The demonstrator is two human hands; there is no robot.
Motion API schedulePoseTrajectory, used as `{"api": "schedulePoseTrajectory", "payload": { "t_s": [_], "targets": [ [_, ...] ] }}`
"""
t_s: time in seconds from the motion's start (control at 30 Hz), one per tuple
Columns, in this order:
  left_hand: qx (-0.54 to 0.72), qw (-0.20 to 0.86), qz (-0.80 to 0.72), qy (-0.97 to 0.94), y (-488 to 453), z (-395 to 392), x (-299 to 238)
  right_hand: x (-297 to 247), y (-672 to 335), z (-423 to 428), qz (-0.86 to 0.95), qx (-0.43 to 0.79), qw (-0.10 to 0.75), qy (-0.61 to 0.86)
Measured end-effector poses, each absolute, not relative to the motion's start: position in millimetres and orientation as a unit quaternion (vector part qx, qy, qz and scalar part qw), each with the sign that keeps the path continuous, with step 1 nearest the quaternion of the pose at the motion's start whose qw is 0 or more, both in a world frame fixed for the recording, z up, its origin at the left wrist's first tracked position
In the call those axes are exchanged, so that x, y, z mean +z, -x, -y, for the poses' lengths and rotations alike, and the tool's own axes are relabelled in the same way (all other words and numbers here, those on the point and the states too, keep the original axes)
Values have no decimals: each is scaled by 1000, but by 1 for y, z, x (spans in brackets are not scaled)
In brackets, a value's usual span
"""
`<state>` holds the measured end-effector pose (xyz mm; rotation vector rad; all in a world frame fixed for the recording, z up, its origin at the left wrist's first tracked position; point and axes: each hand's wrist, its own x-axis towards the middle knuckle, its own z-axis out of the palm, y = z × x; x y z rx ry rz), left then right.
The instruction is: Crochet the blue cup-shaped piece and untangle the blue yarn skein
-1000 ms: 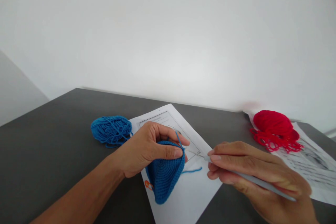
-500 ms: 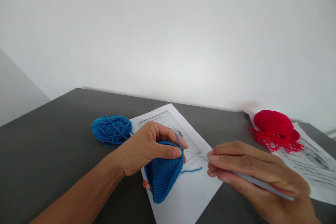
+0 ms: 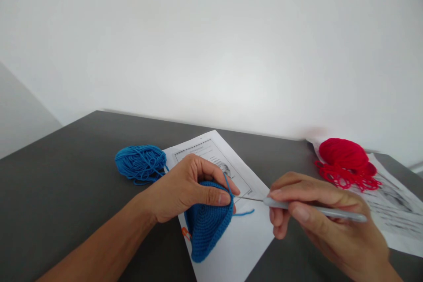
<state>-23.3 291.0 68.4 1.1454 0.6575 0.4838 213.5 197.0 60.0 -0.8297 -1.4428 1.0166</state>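
My left hand [image 3: 198, 189] pinches the upper edge of a round blue crochet piece [image 3: 211, 227] between thumb and fingers. The piece hangs folded, with an orange stitch marker [image 3: 186, 233] clipped to its left edge. A strand of blue yarn runs up from the pinched edge to my left index finger, and a loose tail [image 3: 244, 213] sticks out to the right. In my right hand [image 3: 324, 220] is a grey-handled crochet hook [image 3: 317, 209], held almost level. Its thin metal shaft reaches the edge beside my left thumb; the hook's tip is too small to make out.
A blue yarn skein [image 3: 140, 164] lies left of my left hand. Under the work is a printed sheet [image 3: 228, 255] on the dark table [image 3: 82, 194]. At the right, red yarn [image 3: 345, 158] rests on more printed paper [image 3: 399, 211]. A white wall stands behind.
My right hand has shifted slightly right and turned, so the crochet hook lies more level, its handle end higher. The crochet piece and my left fingers have moved a little down and right.
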Motion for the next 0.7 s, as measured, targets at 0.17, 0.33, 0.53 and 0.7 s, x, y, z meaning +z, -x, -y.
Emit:
{"api": "schedulePoseTrajectory", "payload": {
  "t_s": [0.17,0.33,0.53,0.7],
  "targets": [
    [243,781,-273,-506,22,-290,66,57,-202,-202,439,583,590,346],
    [302,773,-260,-494,14,-287,58,50,-186,-207,341,630,610,338],
    [395,705,-304,-505,-2,-274,45,36,-164,-209,338,596,661,307],
    [399,723,-302,-476,-6,-271,35,31,-163,-209,348,543,683,344]
  ]
}}
